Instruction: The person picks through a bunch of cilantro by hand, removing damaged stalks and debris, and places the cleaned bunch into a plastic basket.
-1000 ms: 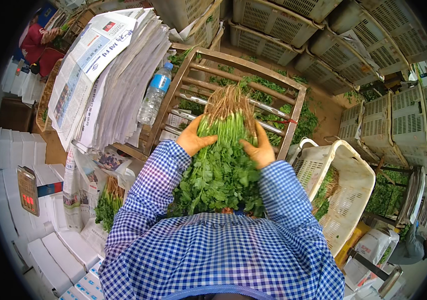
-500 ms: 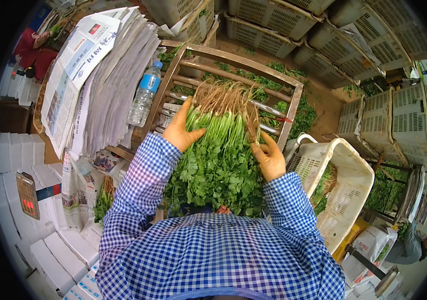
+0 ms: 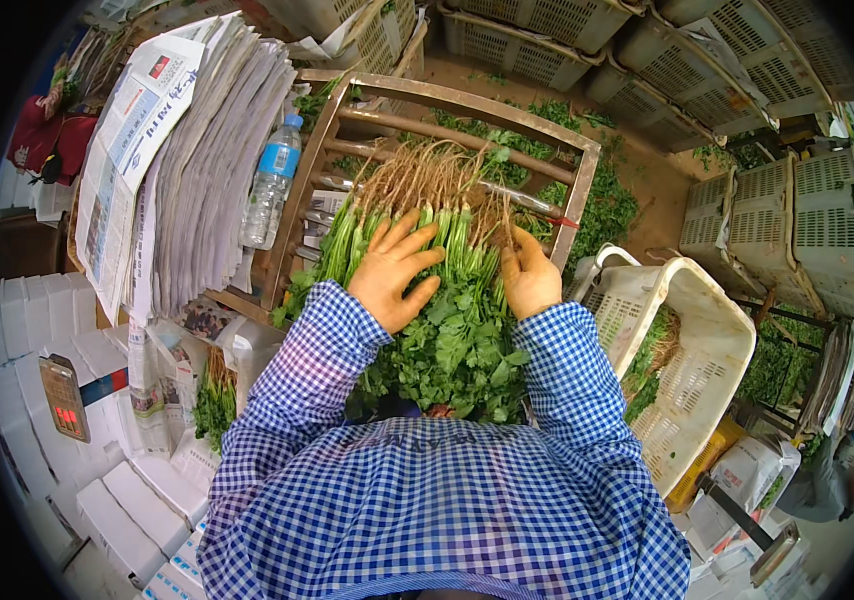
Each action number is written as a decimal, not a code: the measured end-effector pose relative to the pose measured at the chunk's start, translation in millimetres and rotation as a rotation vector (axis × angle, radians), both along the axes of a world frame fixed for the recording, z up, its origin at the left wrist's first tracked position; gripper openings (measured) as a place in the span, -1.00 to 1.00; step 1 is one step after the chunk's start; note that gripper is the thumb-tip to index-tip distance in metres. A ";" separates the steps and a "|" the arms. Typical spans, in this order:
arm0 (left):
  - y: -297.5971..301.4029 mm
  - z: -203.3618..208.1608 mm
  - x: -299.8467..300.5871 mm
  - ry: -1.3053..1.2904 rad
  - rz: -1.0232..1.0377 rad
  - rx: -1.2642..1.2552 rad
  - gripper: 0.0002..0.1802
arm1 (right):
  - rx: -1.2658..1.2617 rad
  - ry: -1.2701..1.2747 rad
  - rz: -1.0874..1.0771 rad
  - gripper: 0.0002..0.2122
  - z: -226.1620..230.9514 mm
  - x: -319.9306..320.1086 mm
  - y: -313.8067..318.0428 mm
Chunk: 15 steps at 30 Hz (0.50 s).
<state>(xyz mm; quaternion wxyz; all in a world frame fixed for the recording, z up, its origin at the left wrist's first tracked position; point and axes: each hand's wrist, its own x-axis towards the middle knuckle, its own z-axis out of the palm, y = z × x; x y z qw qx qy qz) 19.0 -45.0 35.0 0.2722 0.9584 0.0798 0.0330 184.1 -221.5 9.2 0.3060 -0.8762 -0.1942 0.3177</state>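
Blue-and-white checked cloth covers your torso and both arms, and two bare hands meet one wide spread of leafy green stems with tan, stringy roots [image 3: 457, 345]. The greens lie directly before you, leaves toward your body, roots reaching over the bars of one brown metal rack [image 3: 581, 185]. Your left hand [image 3: 390, 275] rests on the stems, fingers fanned and unclenched; your right hand [image 3: 532, 280] touches the right edge, fingers bent, though whether it grips any stems you cannot tell from here.

Just beyond your right forearm tilts one off-white slotted plastic basket [image 3: 697, 400], with more greens inside. To your left sits one smaller bunch of rooted greens [image 3: 214, 400] beside printed paper. Past your left hand, one clear plastic bottle with a blue cap and label [image 3: 272, 190] leans against one tall stack of folded newspapers [image 3: 207, 150], its sheets too many to count.

Farther off, several grimy slotted plastic crates [image 3: 527, 50] stand stacked, and two other people appear, one in red [image 3: 52, 140] at left, one in grey [image 3: 815, 490] at right.
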 end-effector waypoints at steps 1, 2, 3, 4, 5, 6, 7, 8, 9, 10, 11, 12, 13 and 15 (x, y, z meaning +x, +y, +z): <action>-1.5 -3.4 -1.0 -0.017 0.007 -0.020 -0.62 | -0.014 0.013 0.020 -0.52 1.3 0.6 -1.6; -1.4 -5.3 -1.5 -0.020 0.008 -0.007 -0.63 | -0.019 0.025 0.041 -0.51 4.3 1.4 1.1; -1.8 -6.3 -2.1 -0.023 0.008 0.006 -0.63 | -0.007 -0.031 0.056 -0.51 8.7 0.5 3.2; -1.6 -6.2 -2.7 -0.030 0.010 0.012 -0.63 | 0.006 -0.086 0.071 -0.50 13.9 -1.6 4.8; -1.9 -7.9 -3.1 -0.032 0.010 0.017 -0.64 | 0.013 -0.140 0.084 -0.49 17.0 -2.6 4.1; -1.1 -9.9 -4.4 -0.033 0.011 0.022 -0.64 | 0.046 -0.195 0.098 -0.45 22.2 0.0 5.8; -0.1 -11.2 -6.3 -0.034 0.013 0.028 -0.64 | 0.039 -0.058 0.076 -0.41 30.4 5.2 8.5; -0.1 -11.4 -5.3 -0.024 0.011 0.028 -0.63 | -0.002 -0.030 0.102 -0.39 35.8 11.3 11.3; 0.7 -12.9 -5.9 -0.033 0.008 0.033 -0.61 | -0.043 -0.001 0.129 -0.37 37.4 16.9 14.8; 2.9 -13.4 -6.4 -0.006 -0.005 0.050 -0.57 | -0.114 -0.023 0.192 -0.34 33.1 18.7 21.3; 3.8 -13.7 -5.5 0.020 -0.020 0.066 -0.53 | -0.184 -0.043 0.253 -0.31 28.5 19.5 29.2; 1.7 -11.6 -4.2 0.032 -0.023 0.100 -0.49 | -0.273 -0.034 0.369 -0.27 30.5 21.0 40.6; -3.0 -7.4 -1.5 0.044 -0.027 0.133 -0.45 | -0.327 0.038 0.434 -0.25 38.7 25.2 48.1; -6.5 -8.4 1.5 0.090 -0.068 0.222 -0.30 | -0.273 0.092 0.385 -0.26 30.3 26.4 48.8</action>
